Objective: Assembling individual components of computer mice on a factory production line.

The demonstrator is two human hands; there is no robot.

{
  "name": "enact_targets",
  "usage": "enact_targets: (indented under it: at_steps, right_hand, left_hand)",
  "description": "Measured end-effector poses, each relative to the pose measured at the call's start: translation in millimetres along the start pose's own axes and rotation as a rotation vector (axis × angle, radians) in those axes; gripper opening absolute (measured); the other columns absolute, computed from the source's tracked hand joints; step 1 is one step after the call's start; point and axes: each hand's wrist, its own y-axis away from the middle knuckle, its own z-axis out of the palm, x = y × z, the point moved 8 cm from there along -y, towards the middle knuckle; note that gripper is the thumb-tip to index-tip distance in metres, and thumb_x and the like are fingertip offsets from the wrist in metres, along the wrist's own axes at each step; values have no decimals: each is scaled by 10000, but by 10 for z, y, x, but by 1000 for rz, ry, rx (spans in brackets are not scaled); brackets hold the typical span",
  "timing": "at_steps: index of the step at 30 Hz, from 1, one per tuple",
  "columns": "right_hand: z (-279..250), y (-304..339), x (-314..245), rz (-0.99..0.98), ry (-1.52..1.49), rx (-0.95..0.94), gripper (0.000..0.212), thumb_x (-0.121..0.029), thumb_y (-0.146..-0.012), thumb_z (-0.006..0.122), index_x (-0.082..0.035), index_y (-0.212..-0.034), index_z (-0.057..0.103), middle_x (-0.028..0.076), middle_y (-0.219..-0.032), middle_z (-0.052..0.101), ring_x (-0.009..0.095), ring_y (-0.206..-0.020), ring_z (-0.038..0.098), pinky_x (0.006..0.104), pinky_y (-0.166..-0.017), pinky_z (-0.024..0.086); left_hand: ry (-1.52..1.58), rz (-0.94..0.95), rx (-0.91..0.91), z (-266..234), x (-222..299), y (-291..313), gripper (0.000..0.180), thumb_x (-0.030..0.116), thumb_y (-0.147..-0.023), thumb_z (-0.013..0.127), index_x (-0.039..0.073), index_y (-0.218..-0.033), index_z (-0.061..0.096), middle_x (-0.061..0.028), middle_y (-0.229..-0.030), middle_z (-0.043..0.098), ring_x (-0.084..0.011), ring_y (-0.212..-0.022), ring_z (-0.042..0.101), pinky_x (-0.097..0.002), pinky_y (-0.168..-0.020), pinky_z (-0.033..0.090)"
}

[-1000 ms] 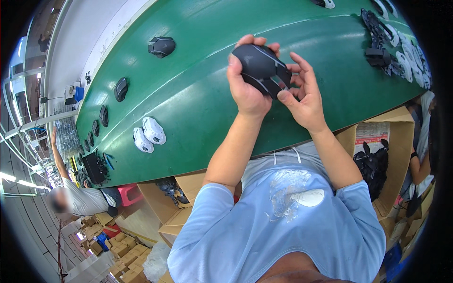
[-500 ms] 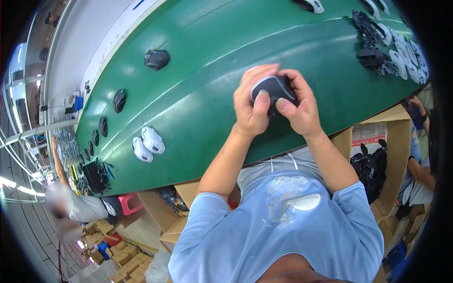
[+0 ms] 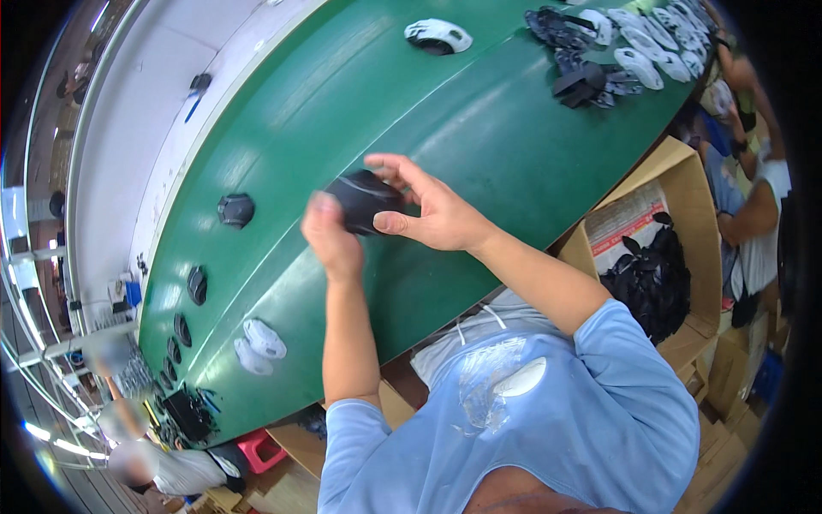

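Note:
Above the green bench I hold a black computer mouse (image 3: 366,201) with a thin lighter curved line on its shell. My left hand (image 3: 332,240) is closed on its left end, the fingers partly smeared by motion. At its right end my right hand (image 3: 441,214) grips it, thumb along the near side and fingers curled over the far side. Another black mouse (image 3: 235,211) lies on the bench to the left. Nearer me are two white mouse shells (image 3: 264,338), side by side.
Several black mice (image 3: 197,285) line the bench's left end. A white-and-black mouse shell (image 3: 437,37) lies at the far side. Black parts (image 3: 569,73) and white shells (image 3: 642,38) crowd the far right. A cardboard box (image 3: 702,248) of black pieces stands below the edge. Other people (image 3: 171,469) are nearby.
My hands and the black mouse have moved left across the bench, and the mouse has turned. My view has swung, shifting the whole scene in the picture.

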Motion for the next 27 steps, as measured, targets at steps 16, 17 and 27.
enact_targets:
  at_steps: [16, 17, 27]
  right_hand:
    - [-1149, 638, 64, 186, -15, 146, 312, -109, -989, 646, 17, -1272, 608, 58, -1085, 636, 94, -990, 595, 244, -875, 497]
    - [-1150, 637, 52, 183, -8, 158, 312, -109, -989, 646, 17, -1272, 608, 58, -1085, 636, 94, -990, 595, 244, -875, 497]
    - [-1550, 1228, -696, -146, 611, 326, 93, -69, -888, 699, -19, -950, 747, 96, -819, 713, 222, -749, 677, 312, -696, 530]
  left_hand:
    - [-1363, 206, -170, 339, 121, -1303, 437, 451, -925, 620, 45, -826, 746, -193, -732, 695, -403, -720, 681, -477, -674, 532]
    - [-1333, 203, -281, 680, 56, -1394, 370, 414, -907, 658, 54, -879, 739, -174, -820, 711, -382, -824, 686, -462, -737, 535]
    - [-1311, 673, -1088, 2944, -781, -1989, 823, 439, -764, 816, 59, -1430, 519, -220, -1331, 616, -388, -1243, 572, -456, -1056, 463]
